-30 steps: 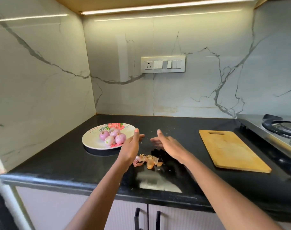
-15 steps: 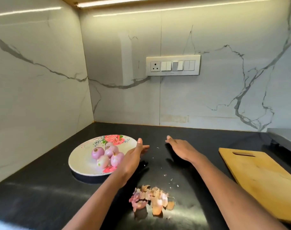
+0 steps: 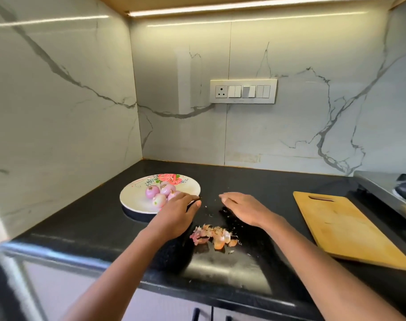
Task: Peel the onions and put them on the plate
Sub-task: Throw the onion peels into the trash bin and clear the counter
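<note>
Peeled onions (image 3: 161, 193) on plate (image 3: 134, 200) — both hands flat, empty. Advisable: sweep skins (image 3: 212, 237) together gently, clear of desk (image 3: 255, 181) edge.

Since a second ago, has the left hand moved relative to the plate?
Yes. The left hand has shifted toward the plate: it was beside the rim with fingers raised, and now lies palm down over the near right rim.

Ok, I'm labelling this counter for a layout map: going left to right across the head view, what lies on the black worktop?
Plate with peeled onions → left hand → pile of onion skins → right hand → wooden cutting board → stove.
</note>
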A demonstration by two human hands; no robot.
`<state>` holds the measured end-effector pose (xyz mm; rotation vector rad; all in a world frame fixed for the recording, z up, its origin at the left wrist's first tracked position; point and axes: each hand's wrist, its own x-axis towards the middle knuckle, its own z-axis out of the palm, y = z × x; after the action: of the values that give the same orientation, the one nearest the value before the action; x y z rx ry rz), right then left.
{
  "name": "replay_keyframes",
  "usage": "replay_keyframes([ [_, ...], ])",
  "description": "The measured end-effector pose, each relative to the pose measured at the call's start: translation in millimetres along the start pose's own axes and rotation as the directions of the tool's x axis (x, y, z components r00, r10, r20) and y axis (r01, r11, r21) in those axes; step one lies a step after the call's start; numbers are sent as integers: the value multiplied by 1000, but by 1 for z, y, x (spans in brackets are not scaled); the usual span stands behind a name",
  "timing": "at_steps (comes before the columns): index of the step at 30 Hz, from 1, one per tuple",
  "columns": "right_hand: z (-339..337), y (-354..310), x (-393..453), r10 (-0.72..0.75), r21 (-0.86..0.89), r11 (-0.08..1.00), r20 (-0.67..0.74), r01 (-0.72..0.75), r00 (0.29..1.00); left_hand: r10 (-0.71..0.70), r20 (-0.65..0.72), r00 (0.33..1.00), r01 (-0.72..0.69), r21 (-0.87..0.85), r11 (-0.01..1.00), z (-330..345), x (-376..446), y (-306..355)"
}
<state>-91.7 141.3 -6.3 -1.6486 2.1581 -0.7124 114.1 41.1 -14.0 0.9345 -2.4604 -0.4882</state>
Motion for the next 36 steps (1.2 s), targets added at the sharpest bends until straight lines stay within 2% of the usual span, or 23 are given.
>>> replay_keyframes([
  [4,24,-23,-9,61,-39,998,73,-58,996,25,34,999,-28,97,995,-12,-19,-2],
  [7,39,-45,-28,48,15,999,123,-50,991,22,41,999,-24,60,998,-14,-30,-3],
  [9,42,-50,-44,-16,-2,1000,151,17,988,18,39,999,-20,31,999,-15,-36,-5],
  [12,40,-40,-59,-130,-190,972,72,141,989,12,38,999,-13,23,1000,-15,-45,-4],
  [14,37,-30,-63,-86,-244,966,14,87,996,10,35,999,-10,21,1000,-15,-51,-3],
  [17,43,-29,-70,2,-251,968,57,12,998,6,36,999,-7,21,1000,-15,-55,-3],
  [20,58,-46,-76,-63,-130,989,86,74,994,1,33,999,-1,6,1000,-17,-58,-4],
  [23,59,-57,-83,-103,48,994,39,101,994,0,23,1000,1,-33,999,-17,-63,-4],
  [26,53,-56,-84,-37,171,984,-23,40,999,-28,-4,1000,28,-108,994,-17,-72,-1],
  [30,49,-47,-81,45,292,956,-103,-13,994,-102,-24,995,90,-306,948,-12,-84,3],
  [33,42,-41,-86,78,149,987,-115,-60,990,-135,-8,991,122,-371,920,-9,-85,8],
  [36,52,-52,-93,14,5,1000,-57,-14,998,-148,-5,989,132,-414,900,-5,-82,10],
])
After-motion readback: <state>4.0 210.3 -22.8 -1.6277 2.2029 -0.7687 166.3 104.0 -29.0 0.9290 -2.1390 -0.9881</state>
